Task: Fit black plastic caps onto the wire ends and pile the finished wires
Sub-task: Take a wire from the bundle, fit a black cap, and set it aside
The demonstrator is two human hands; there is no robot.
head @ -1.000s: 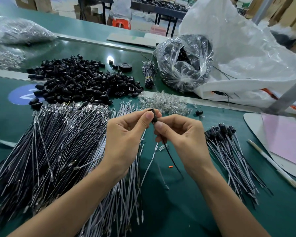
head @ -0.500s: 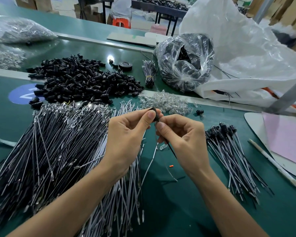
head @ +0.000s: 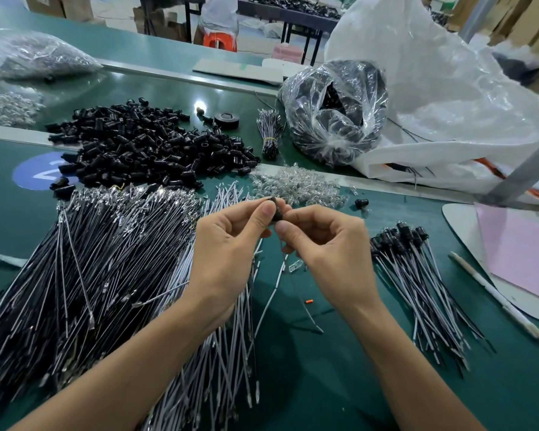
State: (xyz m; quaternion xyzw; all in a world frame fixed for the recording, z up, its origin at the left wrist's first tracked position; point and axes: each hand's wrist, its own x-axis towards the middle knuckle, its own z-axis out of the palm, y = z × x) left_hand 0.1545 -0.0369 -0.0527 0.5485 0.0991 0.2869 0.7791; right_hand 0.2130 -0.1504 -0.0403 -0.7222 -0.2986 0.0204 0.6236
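Observation:
My left hand (head: 227,250) and my right hand (head: 327,247) meet above the table's middle, both pinching one small black plastic cap (head: 277,213) between thumbs and fingertips. The wire that goes with it is mostly hidden behind my right hand. A big heap of bare wires (head: 84,275) spreads across the left. Loose black caps (head: 150,147) lie piled behind it. Finished capped wires (head: 417,275) lie fanned out on the right, caps pointing away from me.
A pile of small clear parts (head: 299,185) sits just beyond my hands, with one stray black cap (head: 361,203) beside it. Plastic bags (head: 336,113) stand at the back right. A pink sheet on a white board (head: 517,253) and a pen (head: 495,297) lie at the right.
The wire that hung below my right hand has been drawn up and no longer shows there. Both hands stay together in the same spot.

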